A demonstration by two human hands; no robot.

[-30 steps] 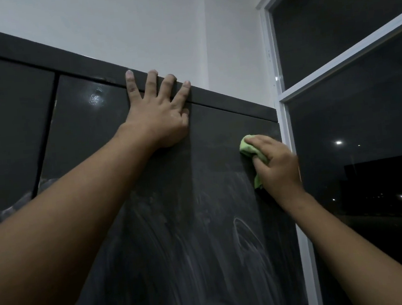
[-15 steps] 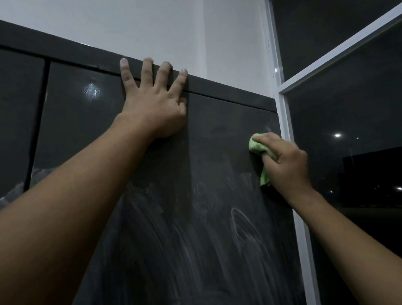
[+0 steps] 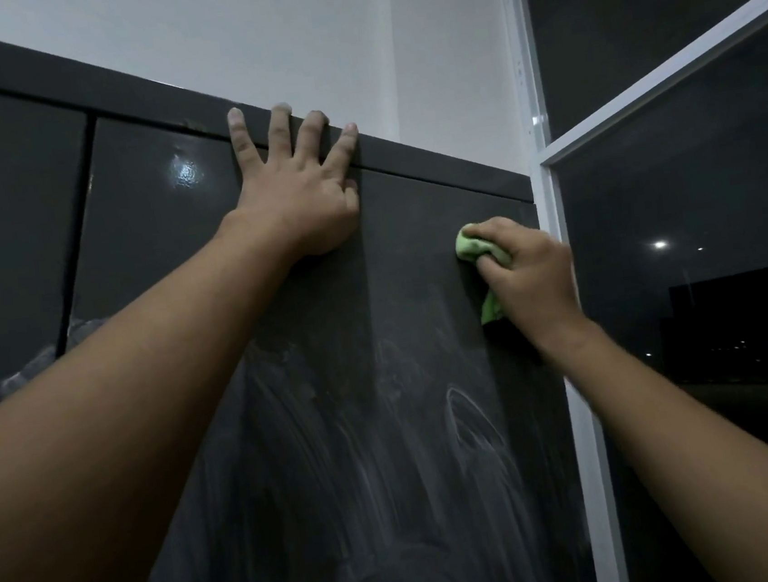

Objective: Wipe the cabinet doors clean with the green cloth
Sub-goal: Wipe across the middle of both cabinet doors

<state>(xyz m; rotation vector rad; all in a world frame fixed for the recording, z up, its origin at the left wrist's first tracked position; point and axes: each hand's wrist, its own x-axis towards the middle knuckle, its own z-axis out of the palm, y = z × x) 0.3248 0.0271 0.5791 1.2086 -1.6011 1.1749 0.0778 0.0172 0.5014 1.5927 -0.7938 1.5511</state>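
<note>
A tall dark grey cabinet door fills the middle of the head view, streaked with pale wipe marks lower down. My left hand lies flat against the door near its top, fingers spread over the upper edge. My right hand is closed on the bunched green cloth and presses it to the door near the upper right corner. Part of the cloth hangs below my palm. A second door sits to the left, past a dark gap.
The cabinet's top rail runs along above both doors. A white window frame stands right beside the cabinet's right edge, with dark glass showing night lights. White wall rises above the cabinet.
My right hand with the cloth has shifted a little up and to the right along the door, then back left. My left hand has stayed pressed in the same spot.
</note>
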